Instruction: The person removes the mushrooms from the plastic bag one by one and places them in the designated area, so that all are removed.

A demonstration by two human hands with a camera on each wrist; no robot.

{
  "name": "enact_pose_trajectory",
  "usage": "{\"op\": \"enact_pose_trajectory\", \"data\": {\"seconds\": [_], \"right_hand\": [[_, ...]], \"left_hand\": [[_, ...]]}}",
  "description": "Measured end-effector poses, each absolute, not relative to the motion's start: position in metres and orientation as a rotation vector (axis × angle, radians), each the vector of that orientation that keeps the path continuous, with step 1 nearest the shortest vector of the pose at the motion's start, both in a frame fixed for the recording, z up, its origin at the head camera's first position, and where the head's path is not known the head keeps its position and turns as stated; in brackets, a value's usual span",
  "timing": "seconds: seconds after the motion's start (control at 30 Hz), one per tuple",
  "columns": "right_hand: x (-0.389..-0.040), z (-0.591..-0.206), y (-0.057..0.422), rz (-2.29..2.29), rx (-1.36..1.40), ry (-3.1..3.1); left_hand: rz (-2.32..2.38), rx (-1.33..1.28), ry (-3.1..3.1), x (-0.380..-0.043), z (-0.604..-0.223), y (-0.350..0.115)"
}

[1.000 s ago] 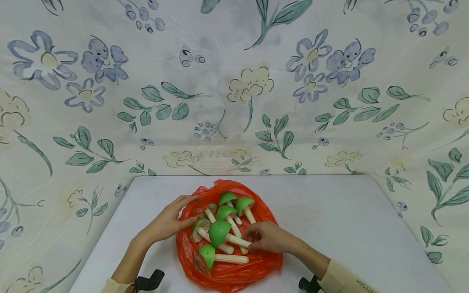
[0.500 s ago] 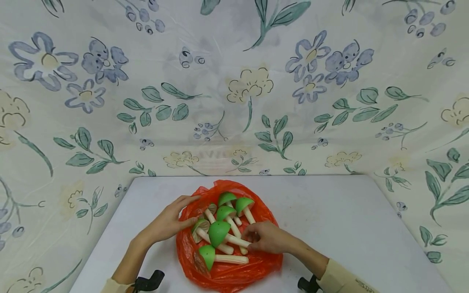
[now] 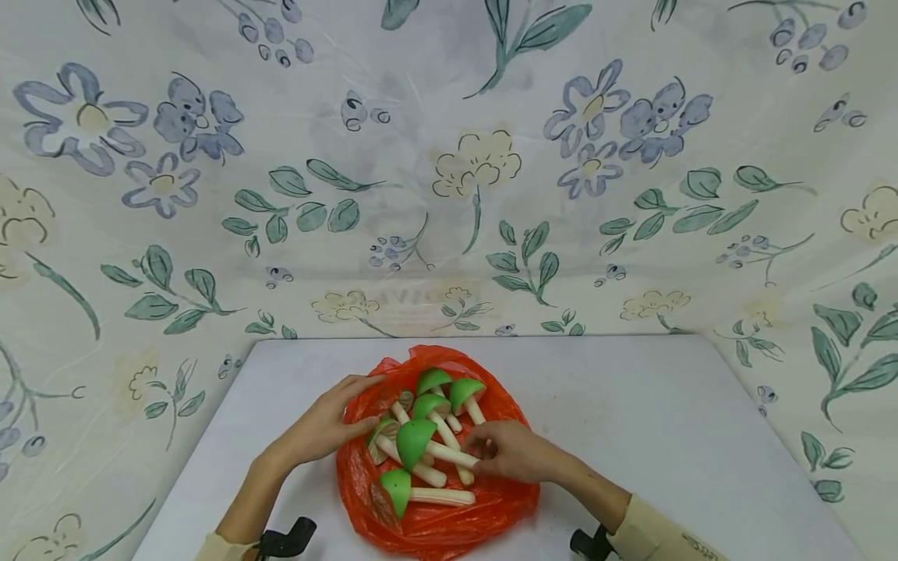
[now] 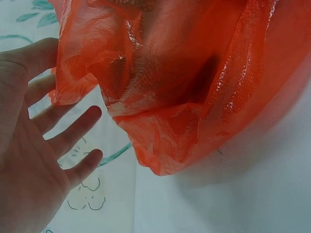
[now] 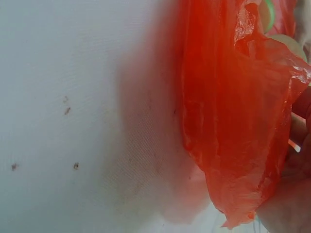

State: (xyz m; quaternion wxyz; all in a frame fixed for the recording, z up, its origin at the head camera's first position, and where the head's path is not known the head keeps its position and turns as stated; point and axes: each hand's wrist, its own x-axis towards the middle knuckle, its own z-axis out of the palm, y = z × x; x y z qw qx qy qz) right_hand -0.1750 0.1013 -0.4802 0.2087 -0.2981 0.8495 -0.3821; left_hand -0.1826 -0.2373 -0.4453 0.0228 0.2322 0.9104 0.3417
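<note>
Several mushrooms with green caps and long pale stems lie in a crumpled red plastic bag (image 3: 491, 510), its mouth spread wide. My right hand (image 3: 515, 452) reaches over the bag's right side and pinches the stem end of one mushroom (image 3: 415, 442), whose cap points left. Fingers loosely spread, my left hand (image 3: 326, 421) rests at the bag's left rim. The left wrist view shows its fingers (image 4: 77, 128) apart, beside the red plastic. Most of the right hand (image 5: 291, 194) is hidden behind the bag in the right wrist view.
The bag sits on a white table (image 3: 617, 405) near its front middle. A floral cloth (image 3: 449, 195) hangs behind the table and at both sides. Another mushroom (image 3: 438, 496) lies across the front of the bag. Small dark specks mark the tabletop (image 5: 73, 145).
The pinched mushroom has shifted slightly up and to the left in the right hand's fingers. The left hand and the bag stay nearly the same.
</note>
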Motion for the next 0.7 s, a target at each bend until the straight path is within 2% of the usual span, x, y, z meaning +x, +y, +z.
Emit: {"op": "enact_pose_trajectory", "data": {"seconds": [0.7], "right_hand": [[-0.175, -0.459, 0.12, -1.232, -0.768, 2.314]], "left_hand": [[1.038, 0.736, 2.837, -0.183, -0.443, -0.234]]}}
